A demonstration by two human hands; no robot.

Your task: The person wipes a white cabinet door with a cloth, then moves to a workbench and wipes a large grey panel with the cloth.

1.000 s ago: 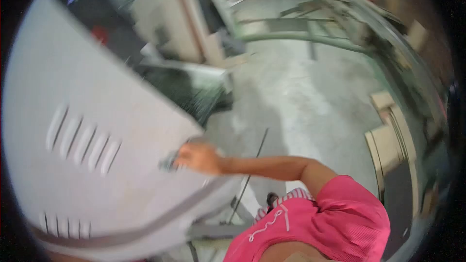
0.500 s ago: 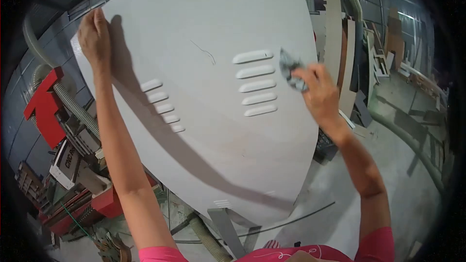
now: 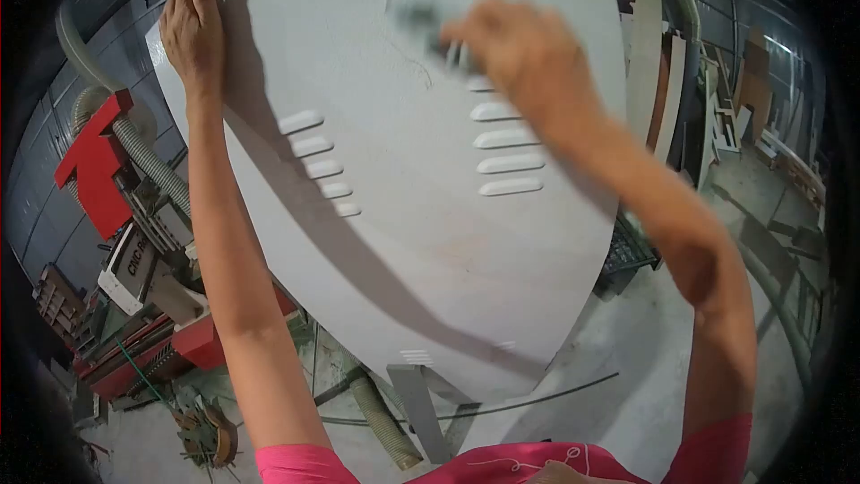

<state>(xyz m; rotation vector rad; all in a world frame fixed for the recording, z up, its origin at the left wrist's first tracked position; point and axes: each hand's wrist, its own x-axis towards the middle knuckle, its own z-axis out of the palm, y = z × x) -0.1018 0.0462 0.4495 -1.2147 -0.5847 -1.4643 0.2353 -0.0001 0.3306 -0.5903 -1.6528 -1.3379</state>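
At the pale panel (image 3: 403, 161), the left hand (image 3: 193, 31) is clasping the edge, the right hand (image 3: 528, 54) gripping a blurred grey wad (image 3: 417, 16), probably best pressed evenly.

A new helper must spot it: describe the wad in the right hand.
Find the large pale panel, then the right hand at the top of its right column of raised louvers. The blurred wad, maybe cloth, juts from that hand; its darker colour sets it apart from the pale louvers.
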